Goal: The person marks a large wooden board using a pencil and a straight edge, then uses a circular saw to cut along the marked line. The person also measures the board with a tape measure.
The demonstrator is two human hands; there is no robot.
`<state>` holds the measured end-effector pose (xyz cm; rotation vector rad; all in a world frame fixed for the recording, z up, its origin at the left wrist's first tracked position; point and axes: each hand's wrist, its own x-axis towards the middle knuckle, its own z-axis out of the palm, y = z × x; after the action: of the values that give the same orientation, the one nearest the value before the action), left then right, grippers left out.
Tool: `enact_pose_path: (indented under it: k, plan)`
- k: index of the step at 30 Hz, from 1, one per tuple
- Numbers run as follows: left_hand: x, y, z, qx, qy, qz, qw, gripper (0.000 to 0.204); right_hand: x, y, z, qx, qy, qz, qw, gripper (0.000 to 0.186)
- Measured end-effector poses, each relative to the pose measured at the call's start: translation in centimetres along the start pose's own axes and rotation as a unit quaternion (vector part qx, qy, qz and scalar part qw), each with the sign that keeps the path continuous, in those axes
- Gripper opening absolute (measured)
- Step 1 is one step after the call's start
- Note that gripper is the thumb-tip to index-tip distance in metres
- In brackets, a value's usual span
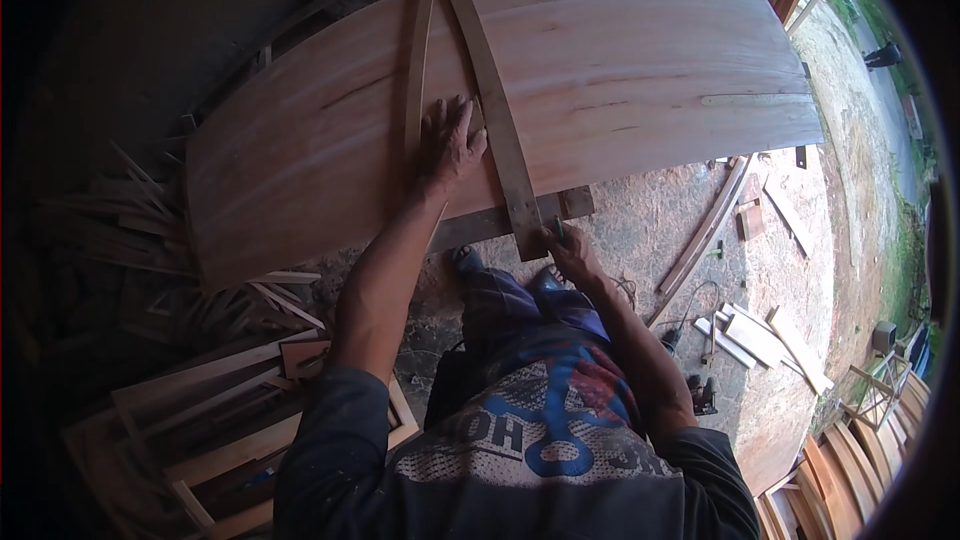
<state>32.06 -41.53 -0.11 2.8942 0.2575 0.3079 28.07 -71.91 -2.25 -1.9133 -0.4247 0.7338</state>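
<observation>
A large pale plywood sheet [650, 50] spans the upper middle, crossed by two long wooden strips [420, 60] [490, 90] that converge at the far end. My left hand [455, 145] rests on the sheet between the strips, fingers spread, beside a small piece of wood partly under it. My right hand [570, 252], at the near end of the right strip, has its fingers closed round a small green tool [559, 227], too small to identify, against the strip's edge. A short board [470, 232] lies below the sheet's near edge.
Offcuts [150, 190] pile at the left, above wooden frames [230, 450]. On the concrete floor [680, 220] at the right lie long strips, loose white boards [750, 335], a cord and a power tool [703, 395]. Curved timber pieces [850, 460] are stacked at the lower right.
</observation>
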Motion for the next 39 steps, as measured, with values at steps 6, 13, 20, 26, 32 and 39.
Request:
enact_pose_path:
  k: [6, 13, 20, 26, 32, 39]
  plan:
    - [0.1, -0.2, 0.5, -0.004, -0.001, -0.003, 1.000, 0.066, -0.1, -0.4, 0.1, -0.006, 0.010, 0.007, 1.000, 0.039]
    - [0.3, -0.1, 0.6, 0.009, -0.012, -0.003, 1.000, 0.067, -0.3, -0.8, -0.3, 0.013, 0.004, 0.014, 1.000, 0.040]
    - [0.3, 0.3, 0.3, 0.015, -0.008, 0.001, 1.000, 0.066, -0.1, 0.2, 0.2, 0.018, 0.023, -0.004, 1.000, 0.040]
    - [0.3, 0.2, 0.9, 0.016, 0.010, 0.002, 1.000, 0.066, -0.3, -0.4, -0.1, 0.059, 0.017, 0.014, 0.998, 0.038]
    - [-0.5, 0.3, -0.8, 0.004, 0.056, 0.007, 0.998, 0.059, 0.1, -0.7, 0.6, 0.077, 0.017, 0.039, 0.996, 0.033]
    - [-0.8, 3.8, -1.1, -0.043, 0.081, -0.116, 0.989, 0.055, 0.4, -0.7, -0.4, 0.096, -0.015, 0.137, 0.986, 0.039]
